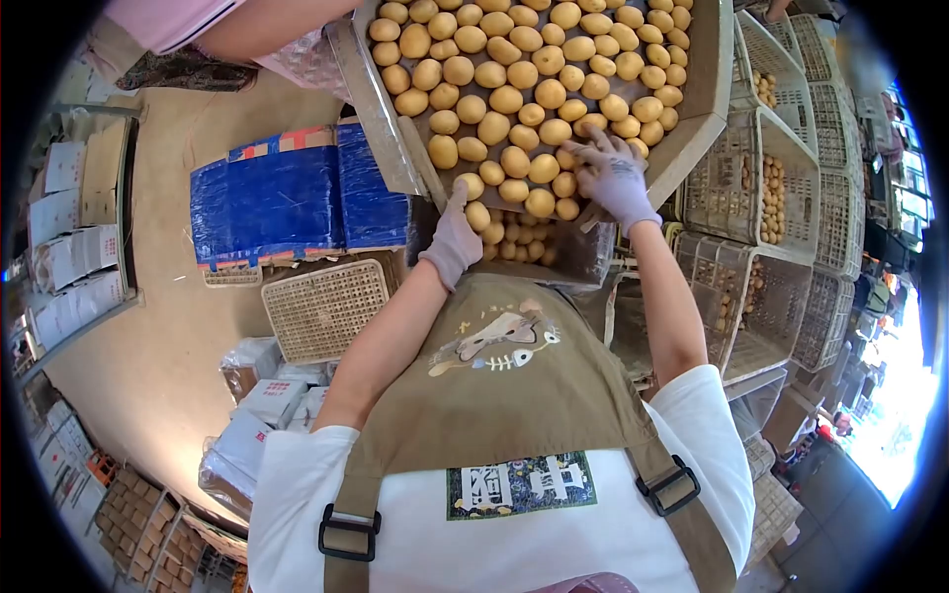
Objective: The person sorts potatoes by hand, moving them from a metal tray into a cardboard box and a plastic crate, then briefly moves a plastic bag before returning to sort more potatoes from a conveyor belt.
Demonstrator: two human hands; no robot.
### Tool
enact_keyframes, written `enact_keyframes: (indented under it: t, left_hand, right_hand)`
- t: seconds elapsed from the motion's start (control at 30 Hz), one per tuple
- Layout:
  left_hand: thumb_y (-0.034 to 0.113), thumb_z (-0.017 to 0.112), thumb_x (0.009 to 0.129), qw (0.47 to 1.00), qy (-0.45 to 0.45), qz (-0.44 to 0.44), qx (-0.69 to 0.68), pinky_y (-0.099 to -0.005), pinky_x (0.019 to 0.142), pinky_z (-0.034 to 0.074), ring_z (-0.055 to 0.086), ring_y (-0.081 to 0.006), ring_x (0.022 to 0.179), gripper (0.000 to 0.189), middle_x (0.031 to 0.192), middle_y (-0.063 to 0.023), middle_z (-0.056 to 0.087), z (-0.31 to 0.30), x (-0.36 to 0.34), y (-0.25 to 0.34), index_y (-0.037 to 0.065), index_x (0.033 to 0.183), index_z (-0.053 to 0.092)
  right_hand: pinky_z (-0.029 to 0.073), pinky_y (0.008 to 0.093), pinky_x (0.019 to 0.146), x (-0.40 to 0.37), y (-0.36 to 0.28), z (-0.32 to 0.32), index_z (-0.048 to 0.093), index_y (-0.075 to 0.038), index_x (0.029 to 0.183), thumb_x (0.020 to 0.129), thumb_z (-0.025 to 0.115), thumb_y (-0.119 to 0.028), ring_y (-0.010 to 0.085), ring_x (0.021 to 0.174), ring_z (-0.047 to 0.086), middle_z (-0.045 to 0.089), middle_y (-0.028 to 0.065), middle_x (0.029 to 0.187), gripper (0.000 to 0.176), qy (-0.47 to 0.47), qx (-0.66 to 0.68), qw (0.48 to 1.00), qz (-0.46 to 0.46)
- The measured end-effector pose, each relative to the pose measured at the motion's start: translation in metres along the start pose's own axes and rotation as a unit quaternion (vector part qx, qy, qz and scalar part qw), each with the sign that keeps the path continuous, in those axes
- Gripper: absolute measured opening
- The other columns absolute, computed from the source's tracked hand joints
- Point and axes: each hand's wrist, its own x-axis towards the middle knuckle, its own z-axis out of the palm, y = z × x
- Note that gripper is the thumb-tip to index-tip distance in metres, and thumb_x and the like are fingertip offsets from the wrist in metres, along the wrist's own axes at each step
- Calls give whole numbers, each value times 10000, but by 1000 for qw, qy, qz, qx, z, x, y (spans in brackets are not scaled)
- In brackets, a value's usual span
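Many small yellow potatoes (520,75) lie spread over a sloping sorting table (707,89) with raised side boards. My right hand (613,183), in a pale lilac glove, rests on the potatoes near the right of the chute, fingers apart and touching several. My left hand (456,240), gloved alike, is at the left of the chute mouth. One of its digits points up beside a potato (476,215); its other fingers are partly hidden, and I see nothing gripped. Below the table's lip, more potatoes (519,237) lie in a container (583,257) against my apron.
Stacked plastic crates (717,188), some holding potatoes, stand at the right. On the left are a blue-wrapped stack (282,203), an upturned beige crate (328,308) and white boxes (272,400). Another person's arm (267,28) shows at the upper left.
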Motion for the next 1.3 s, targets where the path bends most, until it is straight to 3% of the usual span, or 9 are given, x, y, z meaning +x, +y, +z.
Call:
enact_keyframes:
  t: [0.17,0.27,0.37,0.43,0.5,0.57,0.73,1.1,1.3]
  left_hand:
    - [130,720,875,997,70,2,-30,-384,1082,465,566,-242,1245,711,1387,-107,546,9,-2,-2,91,1490,365]
    - [306,659,933,932,-23,144,332,-462,1112,378,441,-248,1341,581,1449,-59,496,-50,27,-23,150,1447,438]
    - [633,429,960,958,9,47,284,-603,1130,275,345,-282,1427,697,1557,-36,367,-35,21,-15,255,1530,294]
    - [677,380,953,987,47,-101,-112,-611,1129,262,326,-280,1442,726,1555,-29,373,3,8,5,250,1534,293]
    - [704,337,948,986,84,-112,-91,-639,1126,240,327,-285,1445,745,1551,-27,383,8,13,2,239,1530,306]
    - [700,338,950,981,121,-127,-80,-634,1130,241,328,-283,1444,736,1538,-29,400,15,8,6,233,1519,328]
    - [407,537,982,998,-32,-36,43,-565,1112,294,408,-243,1377,522,1480,-33,443,-26,15,-5,167,1436,444]
    - [665,422,952,994,-29,-64,-78,-665,1150,115,229,-234,1493,773,1599,-10,320,-19,23,-9,182,1543,299]
    - [819,359,872,987,84,-93,-104,-691,1144,12,173,-250,1519,949,1643,-19,224,15,3,6,193,1574,229]
  right_hand:
    - [233,662,1105,40,-31,9,572,-345,1385,854,599,-580,521,1390,310,356,201,1547,581,67,56,987,132]
    - [92,728,1123,14,-73,9,459,-398,1464,803,634,-618,526,1481,117,197,196,1634,719,-102,77,992,19]
    - [80,730,1125,-9,-71,13,462,-429,1455,780,664,-593,450,1516,95,203,165,1642,723,-130,106,985,-48]
    - [249,636,1104,-6,-77,10,614,-325,1318,819,670,-463,405,1433,317,420,181,1512,520,-73,134,987,-51]
    - [311,566,1081,20,-84,2,655,-266,1262,844,672,-407,393,1363,419,511,175,1433,441,-148,200,968,-33]
    - [338,545,1043,25,-110,-2,703,-248,1143,831,646,-348,351,1273,493,573,117,1348,332,127,144,974,-120]
    - [142,634,1144,0,-76,-3,495,-454,1424,830,641,-504,371,1495,224,278,120,1621,613,-64,55,996,-13]
    - [89,630,1164,-20,-54,11,383,-481,1492,828,662,-513,393,1517,143,193,157,1644,722,-116,93,989,-11]
    - [410,430,1087,23,-27,5,675,-201,1264,872,698,-384,402,1314,500,485,227,1459,433,39,310,944,103]
